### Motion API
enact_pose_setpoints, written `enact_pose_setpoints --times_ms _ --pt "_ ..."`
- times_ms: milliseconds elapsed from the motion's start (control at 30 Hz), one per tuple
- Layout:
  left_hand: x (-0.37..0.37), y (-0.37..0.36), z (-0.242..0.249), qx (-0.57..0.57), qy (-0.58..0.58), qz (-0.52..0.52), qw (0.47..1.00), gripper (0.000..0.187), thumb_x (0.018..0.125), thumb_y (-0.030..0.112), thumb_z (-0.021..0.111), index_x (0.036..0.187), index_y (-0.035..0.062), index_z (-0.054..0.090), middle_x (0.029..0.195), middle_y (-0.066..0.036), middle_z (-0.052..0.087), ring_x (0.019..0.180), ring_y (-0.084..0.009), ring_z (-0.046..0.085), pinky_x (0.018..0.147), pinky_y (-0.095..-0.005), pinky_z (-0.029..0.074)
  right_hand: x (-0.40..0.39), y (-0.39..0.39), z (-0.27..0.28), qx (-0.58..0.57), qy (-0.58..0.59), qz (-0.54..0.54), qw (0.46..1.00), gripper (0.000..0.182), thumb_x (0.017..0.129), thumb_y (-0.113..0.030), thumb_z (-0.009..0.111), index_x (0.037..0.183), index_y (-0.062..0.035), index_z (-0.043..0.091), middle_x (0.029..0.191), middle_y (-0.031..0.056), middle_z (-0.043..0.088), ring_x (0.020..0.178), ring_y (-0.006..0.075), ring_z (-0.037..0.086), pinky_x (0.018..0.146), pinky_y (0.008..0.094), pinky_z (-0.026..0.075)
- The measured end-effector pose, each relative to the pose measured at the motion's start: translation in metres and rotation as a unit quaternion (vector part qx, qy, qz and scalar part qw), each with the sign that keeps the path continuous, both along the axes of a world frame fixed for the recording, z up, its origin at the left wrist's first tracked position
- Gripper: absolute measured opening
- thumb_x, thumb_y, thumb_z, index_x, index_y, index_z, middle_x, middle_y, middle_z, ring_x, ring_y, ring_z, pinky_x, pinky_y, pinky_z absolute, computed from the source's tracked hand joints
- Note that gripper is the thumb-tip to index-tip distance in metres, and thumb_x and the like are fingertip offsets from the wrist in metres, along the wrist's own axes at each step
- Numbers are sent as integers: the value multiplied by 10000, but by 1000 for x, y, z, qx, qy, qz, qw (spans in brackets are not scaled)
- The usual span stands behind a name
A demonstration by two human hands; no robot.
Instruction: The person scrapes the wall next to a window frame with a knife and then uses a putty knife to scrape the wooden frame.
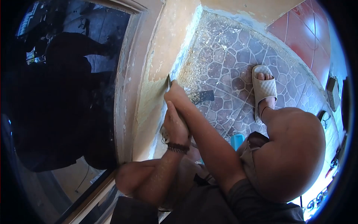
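My right hand (177,94) is closed around a scraper, mostly hidden in the fist. Its thin metal blade (167,81) sticks out and meets the lower wall (158,69), where peach paint borders a rough yellowish stripped patch (149,95). Just below, my left hand (176,125), with a dark beaded bracelet at the wrist, lies against the underside of my right wrist. Its fingers look curled, but my right forearm covers part of them, and what they hold cannot be made out.
Paint flakes (194,67) litter the stone-patterned floor (238,56) along the wall. A dark flat plate (203,96) lies among them. My sandalled foot (264,84) is on the right, and a light blue object (237,141) sits near my leg. Dark window glass (74,93) fills the left.
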State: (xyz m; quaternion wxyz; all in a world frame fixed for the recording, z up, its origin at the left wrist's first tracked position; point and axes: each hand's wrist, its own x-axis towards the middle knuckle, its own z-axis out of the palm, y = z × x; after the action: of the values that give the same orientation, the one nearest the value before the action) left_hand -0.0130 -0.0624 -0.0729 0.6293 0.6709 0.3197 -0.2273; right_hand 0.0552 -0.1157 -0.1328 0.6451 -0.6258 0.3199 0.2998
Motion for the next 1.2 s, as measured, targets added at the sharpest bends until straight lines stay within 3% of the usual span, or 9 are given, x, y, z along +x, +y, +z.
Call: enact_pose_setpoints --times_ms 333,433,500,533,633,667,800,933,1200 --pt "3 -5 1 3 -36 12 999 485 969 432 418 995 -26 576 948 -80 595 873 -128 552 764 -262 454 6 2 2 -27 22 -43 998 406 748 -37 501 1131 97 477 1097 336 555 1093 424 535 906 419 439" --pt "8 5 9 -8 37 -15 999 504 983 420 374 1217 -17 467 1135 -113 561 1014 -192 556 870 -309 455 9 3 7 -14 22 -33 999 432 755 -57 510 1158 82 442 1091 332 559 1090 427 537 924 434 423" --pt "-10 -1 20 21 -54 23 998 484 972 430 408 1060 -26 547 1005 -90 584 901 -149 546 793 -283 449 -1 5 18 -14 7 24 1000 481 780 -104 533 1204 65 378 1093 335 558 1074 438 545 936 458 422" --pt "-16 -7 25 34 -97 42 994 493 967 435 426 981 -31 586 940 -79 595 844 -128 541 755 -270 445 -4 6 32 -30 10 17 999 403 742 -34 502 1125 85 463 1069 328 567 1076 434 538 910 432 427" --pt "-13 -19 31 -41 -86 123 988 490 969 429 423 960 -30 594 917 -82 594 846 -131 539 753 -274 445 -2 5 33 -51 7 22 998 393 743 -34 501 1117 84 467 1060 330 568 1071 438 538 907 434 430" --pt "-8 -13 26 -27 -47 74 996 489 970 443 403 1051 -17 547 982 -93 581 891 -152 546 779 -289 455 1 1 21 -29 -6 26 999 492 775 -84 522 1213 72 362 1090 348 552 1072 441 544 927 463 426" --pt "6 -1 27 37 52 -33 997 539 980 458 338 1260 7 429 1147 -125 534 1034 -200 538 884 -329 445 9 -2 18 -24 18 -62 998 386 749 -39 497 1115 78 466 1049 343 564 1052 450 543 901 447 430" --pt "-15 -16 51 -85 -38 119 988 486 993 409 359 1094 -40 517 1019 -92 571 916 -139 531 795 -282 442 -9 1 54 -28 -36 1 999 395 747 -27 473 1128 77 450 1050 359 556 1041 461 542 870 461 443" --pt "-23 -7 42 -9 -78 55 995 498 995 417 343 1085 -42 517 1016 -99 573 920 -147 539 814 -277 437 -7 0 63 -21 -10 -6 1000 401 759 -26 460 1149 65 435 1042 357 561 1033 472 542 883 465 437"
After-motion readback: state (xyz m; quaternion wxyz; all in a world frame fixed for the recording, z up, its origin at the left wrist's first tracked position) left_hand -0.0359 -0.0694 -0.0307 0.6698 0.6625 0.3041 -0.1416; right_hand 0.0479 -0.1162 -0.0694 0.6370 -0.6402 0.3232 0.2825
